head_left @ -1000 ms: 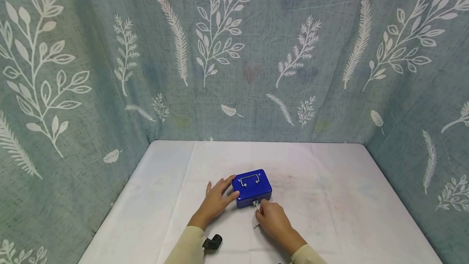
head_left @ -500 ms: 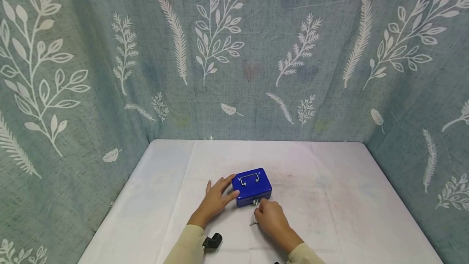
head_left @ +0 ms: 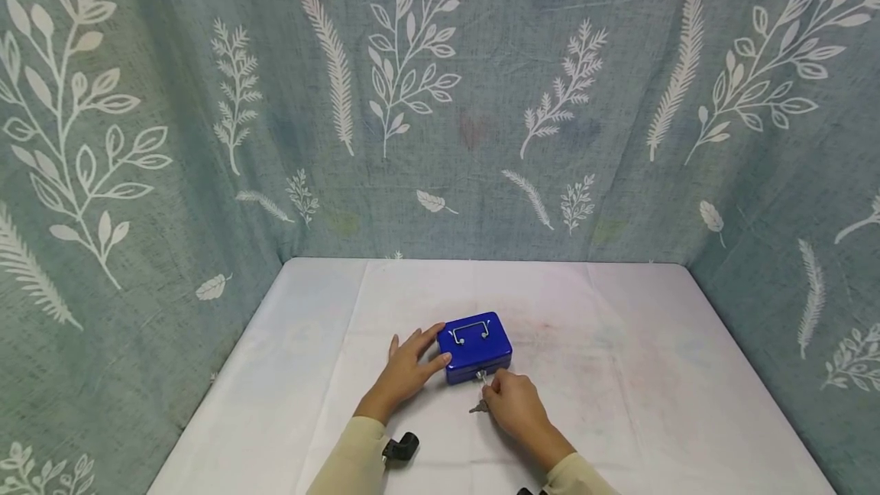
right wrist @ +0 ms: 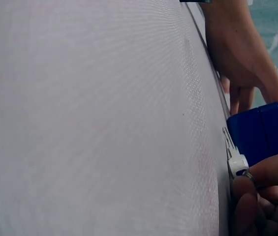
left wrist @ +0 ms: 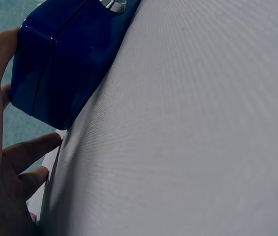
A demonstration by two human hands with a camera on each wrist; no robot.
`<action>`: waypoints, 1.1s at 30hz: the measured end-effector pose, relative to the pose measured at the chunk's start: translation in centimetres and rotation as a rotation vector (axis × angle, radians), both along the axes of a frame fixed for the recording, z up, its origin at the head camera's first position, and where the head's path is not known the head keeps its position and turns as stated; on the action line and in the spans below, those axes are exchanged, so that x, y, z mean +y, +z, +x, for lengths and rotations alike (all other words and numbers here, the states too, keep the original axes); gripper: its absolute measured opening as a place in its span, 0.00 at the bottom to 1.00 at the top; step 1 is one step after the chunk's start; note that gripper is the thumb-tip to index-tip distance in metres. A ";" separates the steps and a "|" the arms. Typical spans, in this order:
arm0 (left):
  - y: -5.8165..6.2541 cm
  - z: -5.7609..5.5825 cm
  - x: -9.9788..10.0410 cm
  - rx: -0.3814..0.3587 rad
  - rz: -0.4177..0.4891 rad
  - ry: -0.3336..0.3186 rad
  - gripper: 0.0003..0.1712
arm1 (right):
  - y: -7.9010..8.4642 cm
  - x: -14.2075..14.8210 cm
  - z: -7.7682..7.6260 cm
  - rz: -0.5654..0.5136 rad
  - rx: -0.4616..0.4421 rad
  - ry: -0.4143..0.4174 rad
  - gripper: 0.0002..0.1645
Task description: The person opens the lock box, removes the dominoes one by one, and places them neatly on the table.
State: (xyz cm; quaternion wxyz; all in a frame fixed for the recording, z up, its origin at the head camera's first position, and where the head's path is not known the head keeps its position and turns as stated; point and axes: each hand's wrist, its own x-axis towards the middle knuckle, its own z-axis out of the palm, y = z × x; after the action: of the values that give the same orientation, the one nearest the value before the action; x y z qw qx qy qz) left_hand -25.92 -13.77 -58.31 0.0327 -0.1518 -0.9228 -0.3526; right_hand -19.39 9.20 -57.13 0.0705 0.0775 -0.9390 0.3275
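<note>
A small blue cash box (head_left: pixel 477 357) with a wire handle on its lid sits on the table, lid down. My left hand (head_left: pixel 401 376) rests against its left side, fingers spread and fairly straight, with thumb and forefinger touching the lid edge. At the box's front is a silver lock (head_left: pixel 480 376). Just before it, my right hand (head_left: pixel 517 405) pinches a key, mostly hidden by the fingers. A second key (right wrist: pixel 235 160) hangs beside the fingertips from a metal ring (right wrist: pixel 249 175). In the left wrist view the box side (left wrist: pixel 65 64) stands beside the left hand's fingers.
A white cloth (head_left: pixel 619 373) covers the table. Patterned grey-green curtains (head_left: pixel 474 121) hang behind it and along both sides. A black device (head_left: pixel 402 447) is worn at the left wrist.
The hanging key has swung from pointing downward to pointing left, and my right hand has turned slightly. The left hand and the box stay put; the head view has tilted a little.
</note>
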 end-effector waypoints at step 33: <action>0.3 0.3 0.0 -0.012 0.001 0.000 0.40 | 0.1 -0.6 -0.8 -0.045 -0.009 -0.054 0.15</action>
State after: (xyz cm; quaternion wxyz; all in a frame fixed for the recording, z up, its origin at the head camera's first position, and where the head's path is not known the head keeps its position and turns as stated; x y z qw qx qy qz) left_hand -25.65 -13.77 -58.01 0.0273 -0.1499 -0.9228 -0.3539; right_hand -20.16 8.61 -57.02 0.0769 0.0489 -0.9335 0.3467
